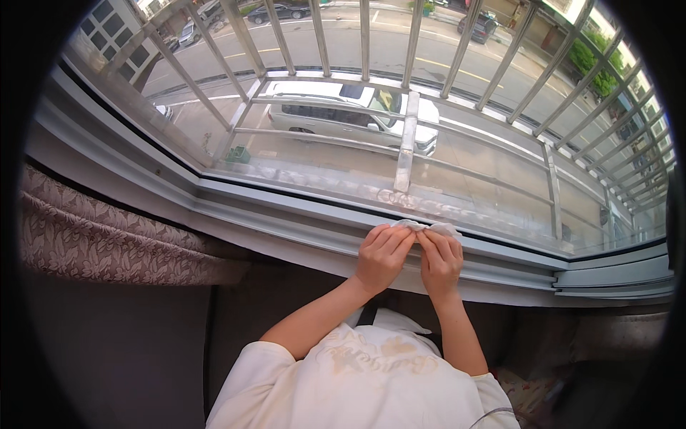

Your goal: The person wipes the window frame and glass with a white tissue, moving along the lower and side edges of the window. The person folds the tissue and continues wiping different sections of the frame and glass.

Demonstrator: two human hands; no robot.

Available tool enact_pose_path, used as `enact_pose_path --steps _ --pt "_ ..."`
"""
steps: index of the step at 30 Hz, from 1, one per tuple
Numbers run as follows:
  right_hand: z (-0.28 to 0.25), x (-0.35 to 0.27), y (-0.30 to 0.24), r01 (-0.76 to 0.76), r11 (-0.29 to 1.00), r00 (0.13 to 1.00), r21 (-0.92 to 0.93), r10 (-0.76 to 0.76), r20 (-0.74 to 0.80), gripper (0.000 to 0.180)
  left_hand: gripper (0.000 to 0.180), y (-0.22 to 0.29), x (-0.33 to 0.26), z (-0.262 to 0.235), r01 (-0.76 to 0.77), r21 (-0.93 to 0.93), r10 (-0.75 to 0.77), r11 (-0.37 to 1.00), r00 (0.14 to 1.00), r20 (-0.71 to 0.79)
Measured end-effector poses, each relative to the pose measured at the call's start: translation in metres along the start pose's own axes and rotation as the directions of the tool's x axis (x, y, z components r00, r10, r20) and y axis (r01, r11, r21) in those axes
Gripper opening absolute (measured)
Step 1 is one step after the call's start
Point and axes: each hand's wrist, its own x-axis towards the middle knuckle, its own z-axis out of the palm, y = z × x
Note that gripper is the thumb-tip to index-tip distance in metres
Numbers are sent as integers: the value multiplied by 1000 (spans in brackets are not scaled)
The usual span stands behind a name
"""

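At the far left a patterned curtain (93, 239) in a dusty mauve with a leaf print hangs bunched below the window frame (286, 214), whose pale metal rails run across the view and bend with the lens. Beyond the glass, a grille of metal bars (321, 43) stands over a street where a white car (343, 111) is parked.

Near the middle, the person's left hand (382, 256) rests on the frame's lower rail, fingers curled forward and closed — its grip pinches the near edge of a small white cloth (431, 228). The cloth is crumpled and thin, more a wad than a sheet; only its upper folds show above the fingertips, lying on the rail just below the glass. Whether it is fabric or tissue cannot be told.

Just beside it, nearly touching, the right hand (441, 261) holds the same cloth, its grip likewise pressed shut on the bunched material, fingers bent over the top. Both bare forearms run down to a cream short-sleeved shirt (364, 379) at the lower edge.
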Motion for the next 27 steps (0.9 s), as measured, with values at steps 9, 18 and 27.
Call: enact_pose_path --steps 9,18,27 --pt "-39 -23 32 -144 988 988 -64 140 -60 21 22 41 15 36 -98 -161 100 982 995 7" --pt "5 12 -10 -33 999 999 35 34 -15 21 16 -8 -1 0 61 -45 -62 997 998 -24" --pt "54 34 -58 94 995 996 28 -93 -15 26 16 -70 -10 -48 137 -123 -140 983 990 -15"
